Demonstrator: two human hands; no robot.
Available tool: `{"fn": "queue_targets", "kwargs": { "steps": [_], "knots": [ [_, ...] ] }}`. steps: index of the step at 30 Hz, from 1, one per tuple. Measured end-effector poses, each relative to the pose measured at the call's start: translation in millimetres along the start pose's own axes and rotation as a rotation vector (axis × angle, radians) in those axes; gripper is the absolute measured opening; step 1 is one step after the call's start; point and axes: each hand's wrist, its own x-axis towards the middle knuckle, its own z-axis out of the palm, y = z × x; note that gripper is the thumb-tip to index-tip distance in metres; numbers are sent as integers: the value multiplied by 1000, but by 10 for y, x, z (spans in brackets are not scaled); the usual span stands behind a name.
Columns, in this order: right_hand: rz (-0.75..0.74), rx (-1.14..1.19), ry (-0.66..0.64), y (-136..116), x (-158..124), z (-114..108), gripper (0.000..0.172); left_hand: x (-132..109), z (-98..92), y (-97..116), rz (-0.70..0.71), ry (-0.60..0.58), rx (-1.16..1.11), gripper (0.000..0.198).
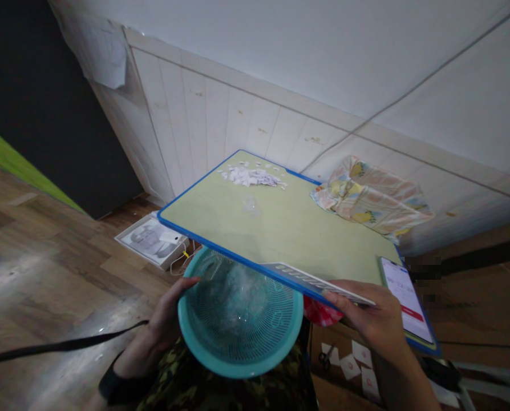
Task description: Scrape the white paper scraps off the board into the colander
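My left hand (167,317) grips the left rim of a turquoise plastic colander (276,342), thumb over the edge. Clear, crumpled transparent pieces (240,297) lie inside the colander, which is over my lap under the table's front edge. In my right hand (366,314) is a flat white slotted strip (315,279), pinched at its right end. The strip is tilted along the table's blue front edge. On the pale green tabletop (207,214) lie a heap of small white paper scraps (253,176) and a small transparent piece (250,204).
A phone (407,299) lies at the table's right end. A patterned cloth (370,197) rests at the back right by the wall. An open white box (154,240) with a cable is on the floor at left. Scissors (324,358) and white cards (349,366) lie below at right.
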Motion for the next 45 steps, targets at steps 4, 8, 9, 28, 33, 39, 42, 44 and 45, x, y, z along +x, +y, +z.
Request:
{"fn": "queue_targets", "kwargs": {
  "steps": [4, 8, 9, 28, 33, 39, 42, 44, 45],
  "knots": [
    [68, -50, 75, -6, -8, -5, 10, -17, 11, 7, -1, -4, 16, 33],
    [117, -124, 116, 11, 12, 22, 11, -19, 13, 7, 3, -4, 25, 34],
    [107, -116, 97, 9, 18, 33, 11, -16, 16, 7, 1, -6, 20, 34],
    [123, -201, 216, 110, 155, 159, 15, 8, 0, 28, 52, 41, 17, 24],
    [34, -147, 127, 0, 102, 206, 11, -24, 40, 57, 74, 52, 36, 28],
    [1, -22, 25, -240, 14, 240, 15, -22, 23, 59, 82, 52, 31, 31],
    [36, -13, 56, -244, 21, 274, 13, 7, -19, 44, 87, 29, 29, 29],
    [80, -42, 125, -194, 84, 321, 12, 19, -38, 34, 82, 28, 33, 28],
    [96, -62, 165, -160, 133, 353, 12, 22, -44, 31, 80, 31, 34, 28]
  ]
}}
